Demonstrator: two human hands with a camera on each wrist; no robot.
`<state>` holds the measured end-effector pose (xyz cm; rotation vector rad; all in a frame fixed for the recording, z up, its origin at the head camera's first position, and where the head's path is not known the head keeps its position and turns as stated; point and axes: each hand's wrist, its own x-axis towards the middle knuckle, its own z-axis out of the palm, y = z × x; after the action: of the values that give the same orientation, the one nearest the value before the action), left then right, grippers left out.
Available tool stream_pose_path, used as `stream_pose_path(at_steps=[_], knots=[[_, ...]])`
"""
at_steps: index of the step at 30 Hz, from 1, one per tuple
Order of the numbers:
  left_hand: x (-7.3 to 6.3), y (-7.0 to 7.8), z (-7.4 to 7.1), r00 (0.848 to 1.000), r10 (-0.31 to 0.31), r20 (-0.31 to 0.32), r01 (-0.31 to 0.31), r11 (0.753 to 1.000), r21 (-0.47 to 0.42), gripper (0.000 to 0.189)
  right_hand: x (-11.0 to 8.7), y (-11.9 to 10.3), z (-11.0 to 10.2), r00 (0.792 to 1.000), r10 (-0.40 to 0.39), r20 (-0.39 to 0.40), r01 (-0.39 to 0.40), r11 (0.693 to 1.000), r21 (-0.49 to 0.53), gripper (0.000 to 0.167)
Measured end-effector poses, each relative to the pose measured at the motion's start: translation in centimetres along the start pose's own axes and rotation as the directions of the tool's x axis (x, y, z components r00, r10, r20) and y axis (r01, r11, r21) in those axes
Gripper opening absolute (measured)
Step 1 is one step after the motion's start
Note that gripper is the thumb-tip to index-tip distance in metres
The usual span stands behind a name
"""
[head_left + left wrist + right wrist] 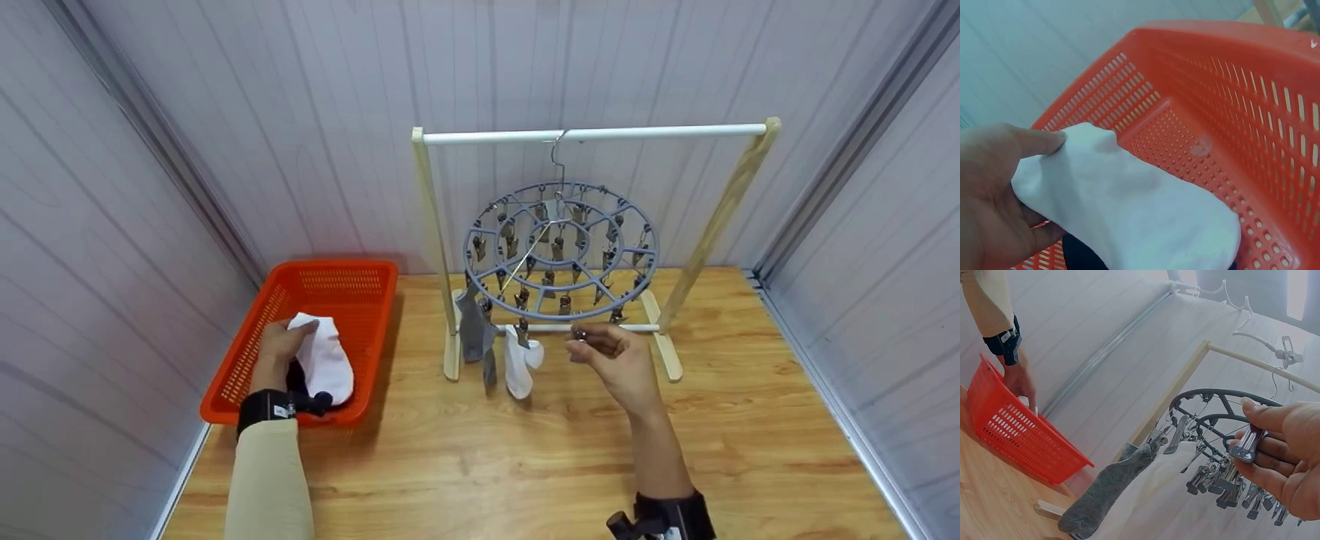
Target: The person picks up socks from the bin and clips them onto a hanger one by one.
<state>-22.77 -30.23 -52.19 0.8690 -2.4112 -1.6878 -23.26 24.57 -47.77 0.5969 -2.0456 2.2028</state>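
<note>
In the head view my left hand (283,349) pinches a white sock (327,364) over the orange basket (382,330). The left wrist view shows the thumb on top of that sock (1129,197) near its edge, with dark cloth (1081,253) beneath it. My right hand (619,360) is at the front rim of the round grey clip hanger (540,313). Its thumb and fingers hold a metal clip (1248,443), seen in the right wrist view. A grey sock (472,326) and a white sock (519,364) hang from clips left of that hand.
A wooden stand (724,214) with a white top rod (645,133) carries the hanger by its hook. Several other metal clips (565,304) dangle around the rings. Wood-grain flooring (465,465) lies under basket and stand, and pale panel walls (337,112) surround them.
</note>
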Motion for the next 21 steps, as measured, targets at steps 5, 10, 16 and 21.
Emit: stream_pose_path(at_steps=[5,10,16,21], knots=[[-0.4,0.9,0.2,0.991,0.104,-0.081,-0.101,0.994,0.033,0.044,0.0,0.0,0.0,1.000,0.005,0.001,-0.005,1.000,0.009,0.027],[-0.9,2.4,0.3,0.977,0.182,-0.111,-0.178,0.983,0.037,0.046,-0.1,0.1,0.0,1.000,0.009,0.003,-0.009,1.000,0.024,0.027],[-2.0,4.2,0.0,0.947,0.286,-0.147,-0.264,0.953,0.149,0.044,-0.1,0.0,0.0,1.000,0.007,0.002,-0.007,1.000,0.019,0.029],[-3.5,6.2,0.0,0.892,0.411,-0.191,-0.392,0.911,0.130,0.041,0.0,0.0,0.0,1.000,0.009,0.008,-0.009,1.000,0.009,0.028]])
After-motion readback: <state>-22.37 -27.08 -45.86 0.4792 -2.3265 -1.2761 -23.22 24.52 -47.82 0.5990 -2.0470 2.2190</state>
